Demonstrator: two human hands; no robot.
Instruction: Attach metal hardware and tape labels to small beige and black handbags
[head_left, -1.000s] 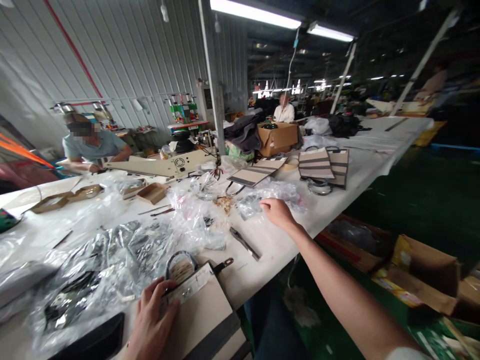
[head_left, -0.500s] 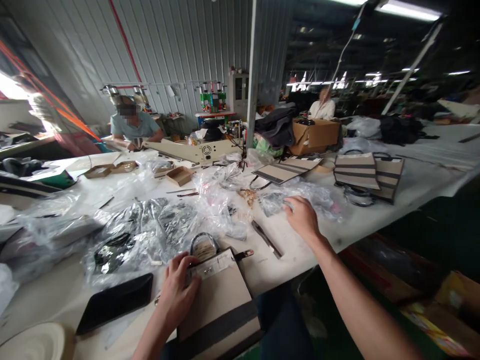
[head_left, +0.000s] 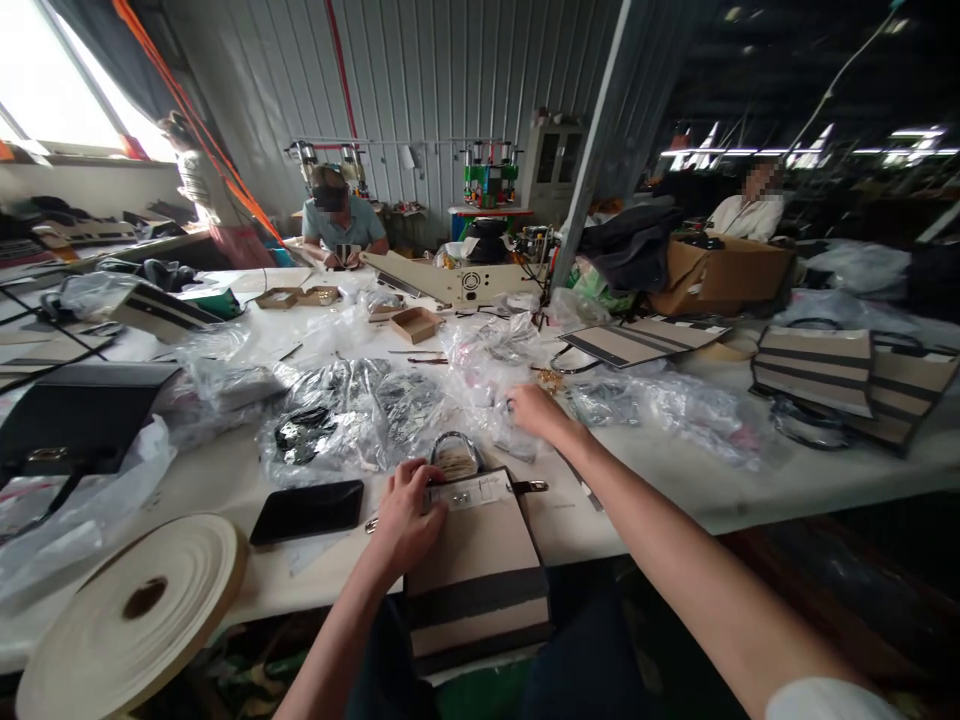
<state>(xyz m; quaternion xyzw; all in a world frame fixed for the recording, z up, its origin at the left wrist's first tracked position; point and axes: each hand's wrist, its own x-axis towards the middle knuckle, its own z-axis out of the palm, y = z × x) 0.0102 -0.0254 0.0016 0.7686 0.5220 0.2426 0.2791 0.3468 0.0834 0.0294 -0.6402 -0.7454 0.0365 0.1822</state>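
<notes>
A beige handbag (head_left: 472,545) with dark stripes lies over the table's front edge and my lap. Its wrapped handle (head_left: 457,440) points away from me, and a strap with a metal clasp (head_left: 531,486) sticks out at its right. My left hand (head_left: 411,515) grips its upper left edge, thumb on the panel. Beyond the handbag, my right hand (head_left: 536,412) reaches to a crumpled clear plastic bag (head_left: 480,375), fingers curled and fingertips mostly hidden. Gold-coloured small parts (head_left: 550,380) lie just past it. My right forearm partly covers a dark strip-like tool (head_left: 581,482).
A black phone (head_left: 307,512) and a large tape roll (head_left: 142,610) lie to the left. Plastic packs of black pieces (head_left: 360,410) cover the middle. Striped bag pieces (head_left: 814,370) lie at right, a black handbag (head_left: 82,415) at left. A co-worker (head_left: 341,220) sits across the table.
The view has swung left. My right hand has moved left, from a plastic packet to the crumpled clear bag beyond the handbag. My left hand stays on the handbag.
</notes>
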